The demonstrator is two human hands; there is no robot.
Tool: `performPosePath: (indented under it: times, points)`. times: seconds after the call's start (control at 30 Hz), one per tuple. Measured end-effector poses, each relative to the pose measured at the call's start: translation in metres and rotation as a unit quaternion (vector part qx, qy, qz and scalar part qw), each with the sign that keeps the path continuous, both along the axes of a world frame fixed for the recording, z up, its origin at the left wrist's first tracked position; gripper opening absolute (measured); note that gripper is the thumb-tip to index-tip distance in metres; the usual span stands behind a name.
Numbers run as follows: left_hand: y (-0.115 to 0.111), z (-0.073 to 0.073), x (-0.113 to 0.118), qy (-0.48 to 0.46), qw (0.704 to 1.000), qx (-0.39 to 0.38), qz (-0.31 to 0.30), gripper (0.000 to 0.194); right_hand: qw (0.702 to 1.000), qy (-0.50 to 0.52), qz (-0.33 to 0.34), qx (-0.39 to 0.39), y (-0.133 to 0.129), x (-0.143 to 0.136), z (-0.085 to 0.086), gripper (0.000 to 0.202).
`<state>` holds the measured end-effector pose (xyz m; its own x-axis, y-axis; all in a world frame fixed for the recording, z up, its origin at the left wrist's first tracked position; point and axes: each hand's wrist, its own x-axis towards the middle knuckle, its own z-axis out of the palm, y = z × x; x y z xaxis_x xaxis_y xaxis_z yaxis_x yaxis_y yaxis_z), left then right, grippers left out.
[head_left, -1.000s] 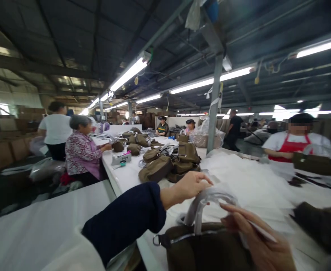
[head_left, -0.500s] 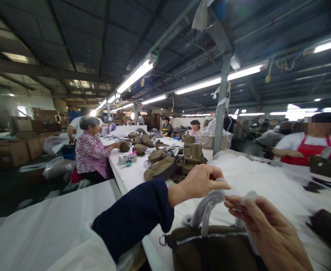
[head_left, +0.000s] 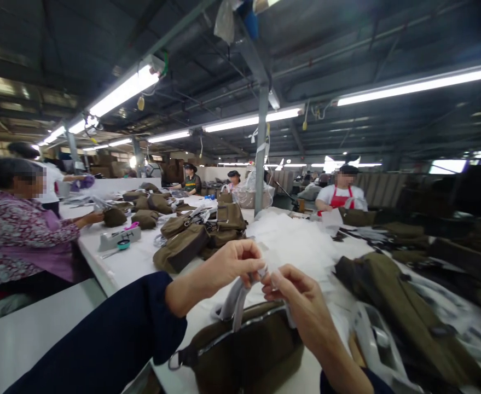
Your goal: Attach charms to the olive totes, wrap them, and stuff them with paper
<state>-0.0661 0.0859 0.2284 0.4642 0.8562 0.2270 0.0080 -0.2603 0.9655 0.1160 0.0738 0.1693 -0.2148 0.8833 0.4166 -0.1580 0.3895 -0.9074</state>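
Two bare hands meet over an olive bag, and from where I stand the left hand [head_left: 232, 265] has thumb and fingertips pinched on the pale wrapping [head_left: 237, 301] at the top of the handles. Close against it, the right hand [head_left: 301, 301] bends its fingers inward and nips the same stuff; how much each one grips I can't tell, since the fingers hide it. The olive bag [head_left: 244, 350] sits upright just below both hands, its metal ring [head_left: 174, 361] out toward the left wrist's side.

Plenty crowds them. Past the left hand a heap of olive bags [head_left: 191, 241] fills the white table [head_left: 133, 262], with a grey dispenser [head_left: 119, 238] and a teal roll [head_left: 123, 244] farther left. Straight beyond the fingertips spread filmy white sheets [head_left: 293, 235], and a metal post [head_left: 260, 153] rises behind. Right of the right forearm, a white plastic holder [head_left: 382, 350] and a long olive piece [head_left: 408, 323] close off that side. Well beyond, a co-worker in a red apron [head_left: 341, 200] stands.
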Motion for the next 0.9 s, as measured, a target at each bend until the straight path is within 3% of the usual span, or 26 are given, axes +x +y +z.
performPosePath:
  times: [0.37,0.67,0.73,0.83,0.9]
  points:
    - [-0.008,0.006,0.008,0.050,0.997,0.045,0.030,0.022,0.998,-0.046,-0.044,0.002,-0.007,-0.004,0.008,0.036]
    - [0.001,0.001,0.002,-0.003,1.000,0.021,-0.013,0.031,0.990,-0.137,0.001,0.022,0.000,-0.001,0.006,0.037]
    - [0.003,-0.001,0.001,-0.014,1.000,0.027,0.001,0.034,0.990,-0.136,-0.039,0.026,0.001,-0.001,0.001,0.036]
    - [0.002,-0.003,0.003,-0.040,0.998,0.034,0.035,0.035,0.975,-0.121,-0.183,0.042,-0.001,-0.002,-0.007,0.038]
    - [0.001,-0.004,0.004,-0.045,0.998,0.035,0.035,0.037,0.966,-0.132,-0.215,0.054,-0.004,-0.005,-0.010,0.039]
